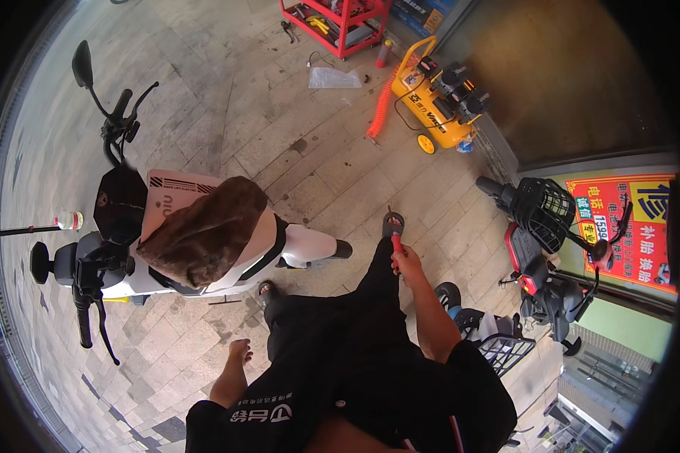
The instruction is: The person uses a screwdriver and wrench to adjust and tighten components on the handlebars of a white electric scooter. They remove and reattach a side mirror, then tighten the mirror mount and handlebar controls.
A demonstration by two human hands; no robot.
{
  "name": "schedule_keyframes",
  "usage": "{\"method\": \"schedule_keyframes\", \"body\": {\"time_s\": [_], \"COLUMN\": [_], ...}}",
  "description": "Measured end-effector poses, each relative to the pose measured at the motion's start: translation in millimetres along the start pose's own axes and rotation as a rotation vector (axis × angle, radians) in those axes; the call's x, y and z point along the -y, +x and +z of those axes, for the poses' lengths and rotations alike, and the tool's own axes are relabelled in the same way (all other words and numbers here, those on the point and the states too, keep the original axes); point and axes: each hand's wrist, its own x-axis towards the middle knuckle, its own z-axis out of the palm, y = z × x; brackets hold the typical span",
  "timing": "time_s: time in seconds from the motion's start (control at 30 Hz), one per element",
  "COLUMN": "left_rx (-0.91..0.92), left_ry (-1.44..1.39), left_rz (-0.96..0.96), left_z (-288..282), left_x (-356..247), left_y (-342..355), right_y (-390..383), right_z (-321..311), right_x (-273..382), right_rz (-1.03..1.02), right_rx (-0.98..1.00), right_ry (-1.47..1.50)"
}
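My right hand (406, 262) is closed round the red handle of a slim tool (397, 243). The tool's far end lies over my sandalled foot and is too small to make out, so its exact kind is unclear. Lower on the left, my left hand (239, 352) hangs beside my leg with its fingers curled and no object visible in them. Nearest to that hand is a white-and-pink electric scooter (306, 245), parked to my left. A brown furry cover (204, 234) lies over its seat.
A yellow air compressor (438, 113) with a coiled red hose (383, 106) stands far right, by a red tool cart (342, 30). Clear plastic (334, 78) lies on the paving. A red scooter (533, 264) with a black basket (544, 211) stands at right before a red-and-yellow sign (627, 234).
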Motion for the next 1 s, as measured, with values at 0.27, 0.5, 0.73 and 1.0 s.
{"method": "schedule_keyframes", "body": {"time_s": [0.27,0.5,0.73,1.0], "left_rx": [0.281,0.192,0.0,-0.191], "left_ry": [0.261,-0.386,-0.513,-0.48], "left_rz": [0.414,0.721,0.555,0.952], "left_z": [182.0,248.9,224.3,96.0], "left_x": [-284.5,-356.6,-417.5,-662.7], "left_y": [-183.5,-272.1,-233.8,-242.5], "right_y": [89.7,265.8,343.7,423.2], "right_z": [-199.8,-127.6,16.3,129.5], "right_x": [107.0,285.1,470.7,649.9], "right_rz": [0.137,-0.25,-0.485,-0.73], "right_rx": [-0.174,-0.046,0.057,-0.052], "right_ry": [-0.189,-0.553,-0.761,-0.746]}}
